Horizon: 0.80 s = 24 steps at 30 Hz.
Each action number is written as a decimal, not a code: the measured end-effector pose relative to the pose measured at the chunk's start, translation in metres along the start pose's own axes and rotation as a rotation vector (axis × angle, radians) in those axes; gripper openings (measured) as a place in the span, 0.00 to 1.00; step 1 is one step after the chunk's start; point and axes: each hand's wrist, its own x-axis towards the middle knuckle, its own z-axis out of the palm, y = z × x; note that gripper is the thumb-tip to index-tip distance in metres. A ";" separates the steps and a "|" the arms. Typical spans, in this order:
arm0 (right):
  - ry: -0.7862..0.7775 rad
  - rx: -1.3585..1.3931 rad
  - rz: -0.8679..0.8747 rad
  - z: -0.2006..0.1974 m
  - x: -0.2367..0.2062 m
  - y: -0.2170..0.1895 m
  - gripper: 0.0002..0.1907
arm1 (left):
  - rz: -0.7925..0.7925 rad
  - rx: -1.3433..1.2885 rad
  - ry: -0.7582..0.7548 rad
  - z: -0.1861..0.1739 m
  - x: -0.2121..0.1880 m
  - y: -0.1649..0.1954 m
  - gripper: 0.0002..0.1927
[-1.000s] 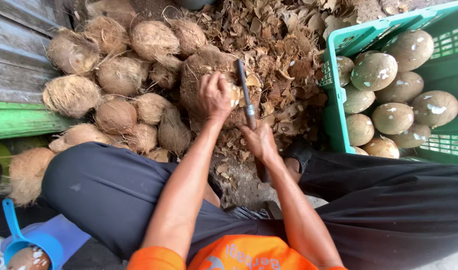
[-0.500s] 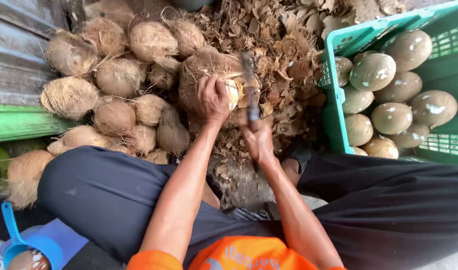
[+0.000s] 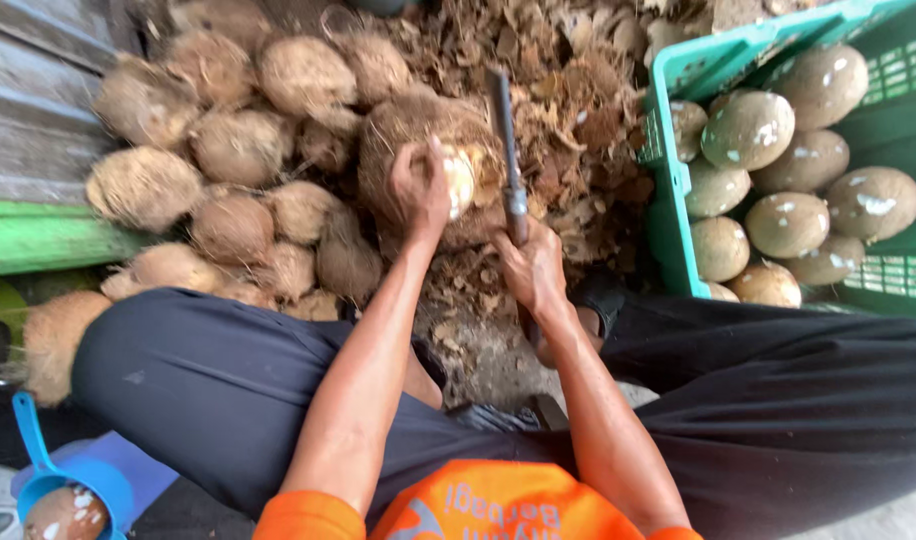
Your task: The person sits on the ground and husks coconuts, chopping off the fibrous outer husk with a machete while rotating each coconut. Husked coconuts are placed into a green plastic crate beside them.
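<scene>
My left hand [image 3: 419, 187] grips a husked brown coconut [image 3: 418, 125] that rests on the ground in front of me, with a pale cut patch showing by my fingers. My right hand [image 3: 531, 268] holds the handle of a long knife [image 3: 504, 135], whose blade points away from me and lies along the coconut's right side. Both forearms reach forward over my dark trousers.
A pile of several hairy coconuts [image 3: 233, 150] lies to the left. A green plastic crate [image 3: 668, 150] on the right holds several smooth peeled coconuts [image 3: 748, 130]. Husk scraps [image 3: 578, 110] cover the ground. A blue scoop [image 3: 63, 480] sits at bottom left, beside a green board [image 3: 38, 240].
The knife has swung from leaning left to pointing straight up along the coconut's right side. My left hand has shifted on the coconut, and a pale cut patch now shows.
</scene>
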 end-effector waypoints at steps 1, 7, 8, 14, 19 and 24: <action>-0.020 0.005 0.044 0.003 -0.001 0.000 0.15 | -0.014 -0.006 0.008 0.003 -0.002 0.001 0.19; -0.151 0.030 0.384 0.013 0.006 0.008 0.17 | -0.029 -0.162 -0.004 0.012 0.002 -0.003 0.19; -0.151 0.097 0.400 0.011 0.009 0.009 0.18 | -0.005 -0.217 0.003 0.011 0.005 -0.003 0.19; -0.100 0.006 0.129 0.008 0.004 0.010 0.19 | 0.029 -0.001 0.092 0.013 0.007 -0.003 0.21; -0.117 -0.143 0.201 0.023 0.005 0.016 0.14 | -0.055 0.007 0.044 0.009 0.001 -0.003 0.21; -0.146 0.026 0.311 0.015 0.011 0.019 0.15 | 0.055 -0.165 0.054 0.010 0.004 -0.010 0.20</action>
